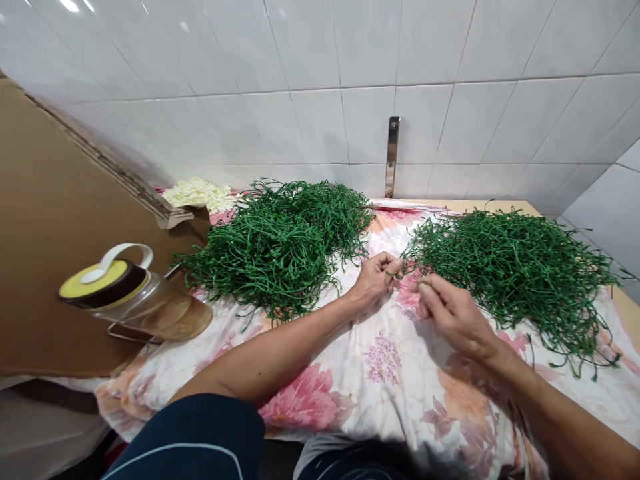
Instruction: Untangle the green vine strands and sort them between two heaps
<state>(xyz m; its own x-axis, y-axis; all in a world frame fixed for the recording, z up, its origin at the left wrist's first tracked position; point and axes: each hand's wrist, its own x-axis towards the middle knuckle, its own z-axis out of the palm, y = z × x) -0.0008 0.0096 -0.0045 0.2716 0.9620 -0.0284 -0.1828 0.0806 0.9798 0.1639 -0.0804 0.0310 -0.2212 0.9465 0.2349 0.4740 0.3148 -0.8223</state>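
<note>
Left hand (373, 280) pinching green strand (391, 273), right hand (454, 313) pinched closed, contents unclear, green heaps (285, 247) either side

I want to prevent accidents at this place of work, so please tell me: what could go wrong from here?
The jug is close to the left forearm; a backward swing of the elbow might knock it and spill its liquid onto the floral cloth.
Strands in the right pile look tangled, so pulling one could drag others along.
That pile also spreads beside the right hand, whose wrist might sweep loose strands aside.
</note>
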